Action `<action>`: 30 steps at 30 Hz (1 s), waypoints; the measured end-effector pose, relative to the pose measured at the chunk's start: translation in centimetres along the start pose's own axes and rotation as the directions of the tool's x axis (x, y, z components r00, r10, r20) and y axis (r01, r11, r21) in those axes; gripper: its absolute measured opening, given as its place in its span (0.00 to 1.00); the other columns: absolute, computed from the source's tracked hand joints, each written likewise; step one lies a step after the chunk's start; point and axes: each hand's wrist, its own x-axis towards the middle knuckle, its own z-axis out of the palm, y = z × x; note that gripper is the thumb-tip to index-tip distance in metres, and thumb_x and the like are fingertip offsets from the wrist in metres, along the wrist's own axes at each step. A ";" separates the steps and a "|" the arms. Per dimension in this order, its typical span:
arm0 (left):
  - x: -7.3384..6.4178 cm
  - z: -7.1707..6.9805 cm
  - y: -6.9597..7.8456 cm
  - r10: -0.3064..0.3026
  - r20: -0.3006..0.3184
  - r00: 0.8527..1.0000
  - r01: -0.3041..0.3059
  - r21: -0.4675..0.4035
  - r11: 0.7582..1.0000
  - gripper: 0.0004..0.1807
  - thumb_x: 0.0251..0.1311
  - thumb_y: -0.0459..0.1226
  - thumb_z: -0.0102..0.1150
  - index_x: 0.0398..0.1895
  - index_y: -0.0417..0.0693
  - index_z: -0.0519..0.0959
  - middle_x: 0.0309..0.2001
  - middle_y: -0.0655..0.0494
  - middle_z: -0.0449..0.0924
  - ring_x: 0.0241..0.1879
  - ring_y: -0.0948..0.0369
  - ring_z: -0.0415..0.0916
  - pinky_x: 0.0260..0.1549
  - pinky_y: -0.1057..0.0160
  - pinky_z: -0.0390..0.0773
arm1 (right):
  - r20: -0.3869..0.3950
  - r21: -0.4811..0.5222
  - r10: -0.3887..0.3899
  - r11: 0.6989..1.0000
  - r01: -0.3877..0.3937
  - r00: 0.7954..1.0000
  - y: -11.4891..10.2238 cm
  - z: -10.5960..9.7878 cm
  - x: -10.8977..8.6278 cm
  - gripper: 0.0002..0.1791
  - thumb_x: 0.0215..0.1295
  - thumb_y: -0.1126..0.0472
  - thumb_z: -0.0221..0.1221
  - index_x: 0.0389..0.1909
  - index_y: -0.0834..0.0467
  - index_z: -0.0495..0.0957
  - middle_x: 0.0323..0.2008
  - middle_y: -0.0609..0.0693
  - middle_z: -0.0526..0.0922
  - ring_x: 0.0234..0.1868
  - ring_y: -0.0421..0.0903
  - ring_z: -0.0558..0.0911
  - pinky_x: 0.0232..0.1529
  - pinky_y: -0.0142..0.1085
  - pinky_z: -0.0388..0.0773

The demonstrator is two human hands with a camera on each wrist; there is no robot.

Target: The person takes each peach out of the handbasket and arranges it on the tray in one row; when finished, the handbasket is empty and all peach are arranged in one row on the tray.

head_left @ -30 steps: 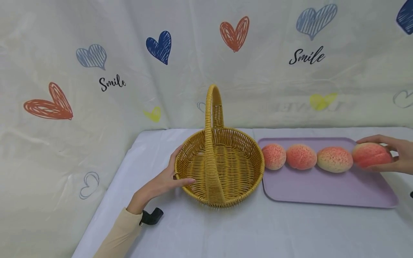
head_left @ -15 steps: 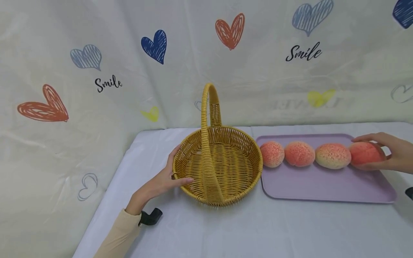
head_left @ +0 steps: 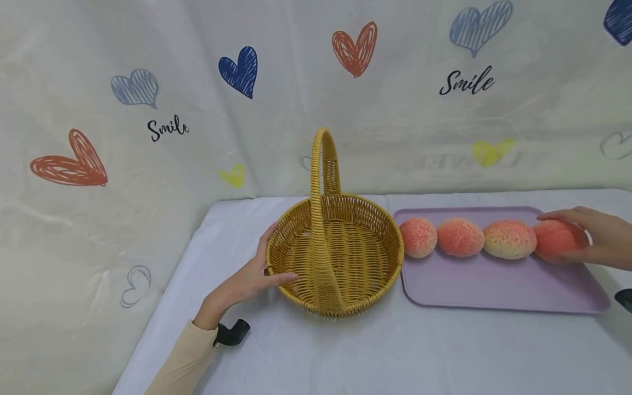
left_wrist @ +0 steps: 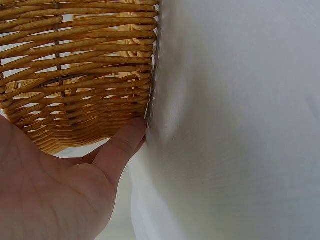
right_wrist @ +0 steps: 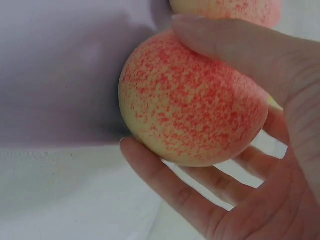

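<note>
A round golden wicker basket (head_left: 348, 263) with a tall arched handle stands on the white-covered table. My left hand (head_left: 249, 280) grips its left side, thumb over the rim. In the left wrist view, the fingers of the left hand (left_wrist: 65, 190) lie against the woven outer wall near the table. My right hand (head_left: 599, 236) holds the rightmost peach (head_left: 558, 240) at the end of a row on a lilac tray (head_left: 494, 288). Seen from the right wrist, thumb and fingers curl round this red-speckled peach (right_wrist: 195, 105), low at the tray's edge.
Several peaches line the tray's back half: a left one (head_left: 418, 237) beside the basket rim, a middle one (head_left: 461, 237), and a yellower one (head_left: 510, 240) next to the held peach. Behind the table hangs a white cloth (head_left: 286, 109) printed with hearts.
The right hand and its peach have shifted slightly left, closer against the neighbouring peach. The left hand keeps its grip on the basket. The head view has shifted a little.
</note>
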 end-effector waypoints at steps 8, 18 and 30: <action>0.2 0.0 -0.1 0.002 -0.002 1.000 -0.002 -0.011 1.000 0.65 0.60 0.54 0.74 0.82 0.79 0.29 0.84 0.57 0.37 0.80 0.50 0.49 0.75 0.41 0.53 | -0.021 0.048 -0.039 0.998 0.040 0.999 -0.5 0.6 0.0 0.43 0.32 0.69 0.85 0.55 0.71 0.76 0.49 0.71 0.74 0.45 0.65 0.76 0.38 0.56 0.83; 0.0 0.0 -0.2 0.002 -0.004 1.000 -0.002 -0.008 1.000 0.67 0.60 0.53 0.74 0.84 0.70 0.29 0.84 0.57 0.38 0.80 0.50 0.49 0.74 0.41 0.54 | -0.019 0.028 -0.003 1.000 0.004 1.000 -0.9 0.5 0.1 0.42 0.38 0.67 0.83 0.56 0.73 0.75 0.46 0.73 0.74 0.42 0.66 0.77 0.35 0.49 0.82; 0.1 0.1 0.0 -0.009 0.007 1.000 0.009 -0.030 1.000 0.66 0.61 0.52 0.74 0.82 0.79 0.28 0.84 0.54 0.42 0.79 0.50 0.52 0.74 0.43 0.55 | -0.076 0.057 -0.009 0.998 0.014 0.997 -1.1 -0.4 -0.4 0.43 0.38 0.67 0.84 0.57 0.67 0.72 0.49 0.71 0.75 0.46 0.55 0.77 0.24 0.35 0.80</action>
